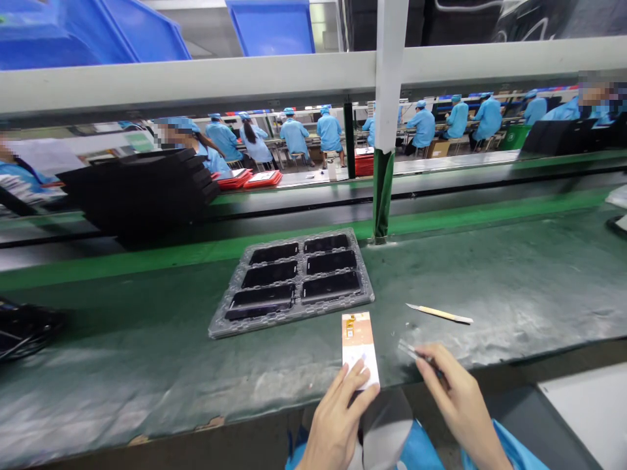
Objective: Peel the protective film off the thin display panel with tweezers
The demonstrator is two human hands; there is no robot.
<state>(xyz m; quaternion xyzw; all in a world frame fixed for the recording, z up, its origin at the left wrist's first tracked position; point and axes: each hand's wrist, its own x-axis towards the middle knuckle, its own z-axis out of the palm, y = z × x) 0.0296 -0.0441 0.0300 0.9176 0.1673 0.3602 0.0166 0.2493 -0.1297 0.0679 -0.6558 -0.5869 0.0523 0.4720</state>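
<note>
A small flat panel (359, 344), white and copper-toned with a small connector at its far end, lies on the green bench near the front edge. My left hand (337, 418) rests its fingertips on the panel's near end, fingers held together. My right hand (453, 398) pinches thin metal tweezers (410, 352) that point left toward the panel. Just beyond the panel sits a grey tray (218, 324) holding several dark glossy screens.
A yellow-handled blade tool (441, 314) lies right of the tray. A stack of black trays (142, 189) stands at the back left. A white and green post (385, 130) rises behind the tray. Workers in blue sit at far benches.
</note>
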